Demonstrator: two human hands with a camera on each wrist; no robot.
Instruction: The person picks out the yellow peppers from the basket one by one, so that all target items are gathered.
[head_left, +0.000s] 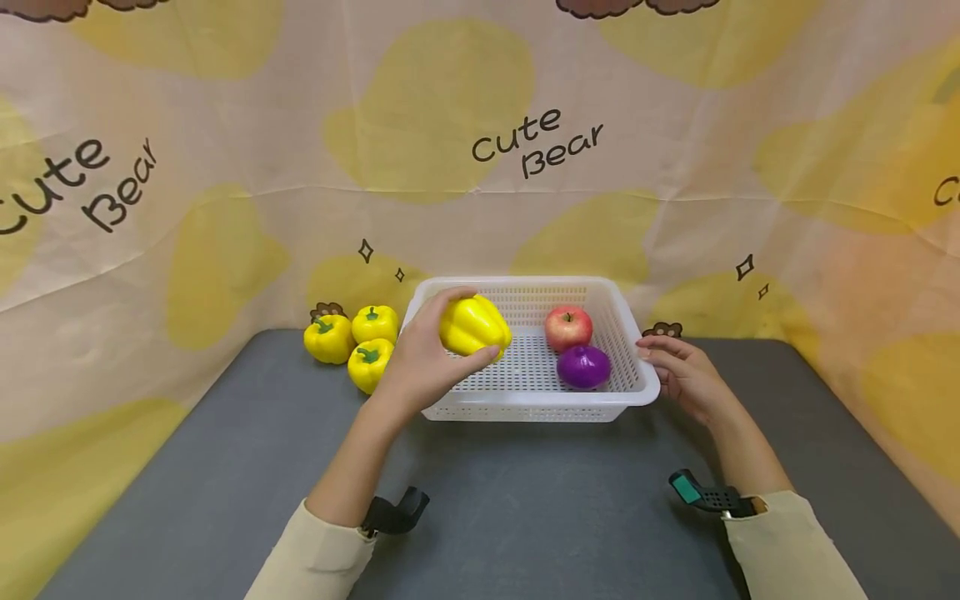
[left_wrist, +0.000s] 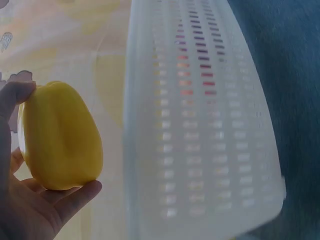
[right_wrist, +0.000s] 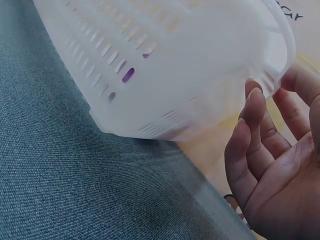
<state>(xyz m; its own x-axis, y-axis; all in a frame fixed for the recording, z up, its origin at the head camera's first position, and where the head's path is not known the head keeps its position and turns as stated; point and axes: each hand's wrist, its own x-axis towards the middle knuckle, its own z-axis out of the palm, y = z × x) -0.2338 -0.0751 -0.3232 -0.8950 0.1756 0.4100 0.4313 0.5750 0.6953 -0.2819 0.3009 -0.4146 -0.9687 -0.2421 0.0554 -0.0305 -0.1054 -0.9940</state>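
My left hand (head_left: 420,358) grips a yellow bell pepper (head_left: 474,325) between thumb and fingers, over the left part of a white plastic basket (head_left: 517,398). In the left wrist view, the pepper (left_wrist: 62,135) is held above the height of the basket's rim. At the basket's right end, my right hand (head_left: 688,379) holds the rim, its fingers bent around the edge in the right wrist view. Inside the basket, on the right, a red apple (head_left: 567,327) lies behind a glossy purple oval vegetable (head_left: 583,367).
Three more yellow bell peppers (head_left: 329,339) stand grouped just left of the basket, one partly behind my left hand. Everything sits on a dark grey table (head_left: 525,508), with a patterned cloth (head_left: 420,108) hanging behind and along the sides.
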